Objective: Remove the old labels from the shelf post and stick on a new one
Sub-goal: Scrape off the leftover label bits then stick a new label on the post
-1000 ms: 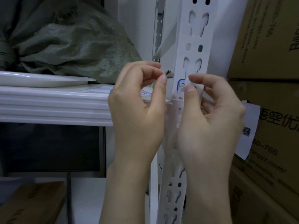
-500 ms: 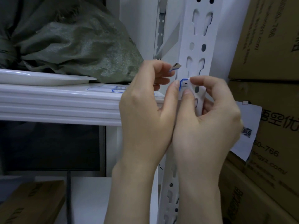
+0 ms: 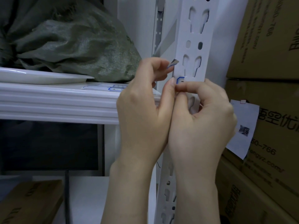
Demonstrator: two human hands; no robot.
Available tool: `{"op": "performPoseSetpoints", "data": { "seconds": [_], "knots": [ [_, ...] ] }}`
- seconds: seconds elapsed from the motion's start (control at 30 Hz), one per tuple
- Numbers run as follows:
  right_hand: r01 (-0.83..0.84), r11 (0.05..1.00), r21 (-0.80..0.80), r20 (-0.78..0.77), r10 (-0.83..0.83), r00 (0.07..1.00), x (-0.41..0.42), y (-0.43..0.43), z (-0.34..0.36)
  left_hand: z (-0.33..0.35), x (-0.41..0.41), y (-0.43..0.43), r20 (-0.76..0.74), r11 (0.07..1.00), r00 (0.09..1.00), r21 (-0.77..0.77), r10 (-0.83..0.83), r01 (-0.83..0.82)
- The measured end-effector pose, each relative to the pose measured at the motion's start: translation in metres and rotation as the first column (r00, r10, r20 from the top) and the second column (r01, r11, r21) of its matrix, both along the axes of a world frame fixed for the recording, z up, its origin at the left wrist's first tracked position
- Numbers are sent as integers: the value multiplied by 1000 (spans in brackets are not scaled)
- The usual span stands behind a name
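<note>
The shelf post point(image 3: 192, 46), white and punched with keyhole slots, stands upright right of the shelf board point(image 3: 58, 101), and a blue-bordered label point(image 3: 179, 80) sits on its face just above both thumbs. The left hand point(image 3: 142, 110) is curled, thumb tip against the label's left edge, while its upper fingers pinch a small peeled scrap point(image 3: 172, 63) held clear of the post. The right hand point(image 3: 200, 120) is closed too, forefinger laid across the label's lower part and thumb tucked beneath; whether it pinches a lifted edge or simply presses cannot be told. Judging from this, the label is being worked at its corner. To do it well, keep one thumb bracing the paper, move slowly and low along the metal so it neither tears nor creases, and mind the slot edges beneath. More labels point(image 3: 116, 88) lie on the shelf board nearby.
</note>
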State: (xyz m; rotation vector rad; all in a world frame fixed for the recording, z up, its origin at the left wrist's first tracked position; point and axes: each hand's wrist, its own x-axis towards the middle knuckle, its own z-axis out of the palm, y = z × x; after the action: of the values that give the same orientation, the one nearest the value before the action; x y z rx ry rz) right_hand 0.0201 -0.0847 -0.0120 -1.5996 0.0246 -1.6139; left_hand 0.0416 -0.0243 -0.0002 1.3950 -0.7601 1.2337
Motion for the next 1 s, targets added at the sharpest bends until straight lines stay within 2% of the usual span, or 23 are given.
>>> {"op": "performPoseSetpoints", "data": {
  "seconds": [1.0],
  "knots": [
    [22, 999, -35, 6, -22, 1000, -5, 0, 1, -1, 0, 0, -12, 1000, 1000, 10, 12, -11]
  ]
}}
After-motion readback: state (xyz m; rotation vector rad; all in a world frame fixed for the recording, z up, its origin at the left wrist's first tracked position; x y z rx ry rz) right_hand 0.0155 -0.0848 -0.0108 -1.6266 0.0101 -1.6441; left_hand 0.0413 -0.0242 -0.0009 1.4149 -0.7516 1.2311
